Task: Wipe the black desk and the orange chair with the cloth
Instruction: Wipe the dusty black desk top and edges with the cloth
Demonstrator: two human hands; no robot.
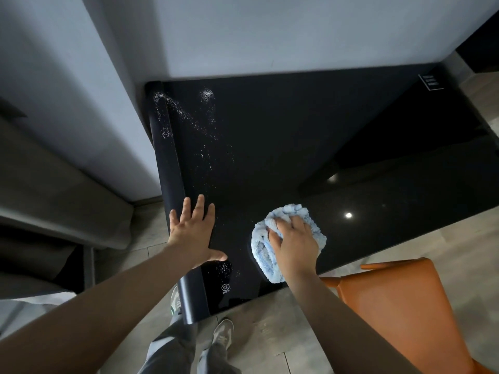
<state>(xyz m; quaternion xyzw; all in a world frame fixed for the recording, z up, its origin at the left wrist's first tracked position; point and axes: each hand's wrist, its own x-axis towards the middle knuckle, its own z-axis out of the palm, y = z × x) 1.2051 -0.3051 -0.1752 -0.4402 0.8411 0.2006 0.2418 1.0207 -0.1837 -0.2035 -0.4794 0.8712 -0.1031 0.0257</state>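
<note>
Fluffy pale-blue cloth (286,241) sits bunched under my right hand (294,245), near the front edge of the black desk (310,136). My fingers are curled down into the pile, gripping it and pressing it onto the glossy top, with the wrist bent and the forearm coming in from the lower right. My left hand (193,233) lies flat and released, palm down, fingers spread and pointing away from me, thumb out to the right. It rests on the left edge of the desk, partly over the rounded dark side rail (167,163) that runs along that edge; it holds nothing.

White specks (189,117) are scattered across the far left part of the desk and on the rail, and a smaller patch lies just near my left thumb. A small white printed mark (226,288) sits at the near left corner, and a white label (431,81) at the far right corner. Ceiling lights reflect as bright spots to the right of the cloth.

Close to my right forearm, the orange chair (399,306) stands at the near right, beside the front edge of the desk. Below, I see grey trousers and two pale shoes (222,333) on a grey tiled floor (270,333). A white wall (270,33) rises behind the desk, and grey upholstered furniture (54,190) fills the left.
</note>
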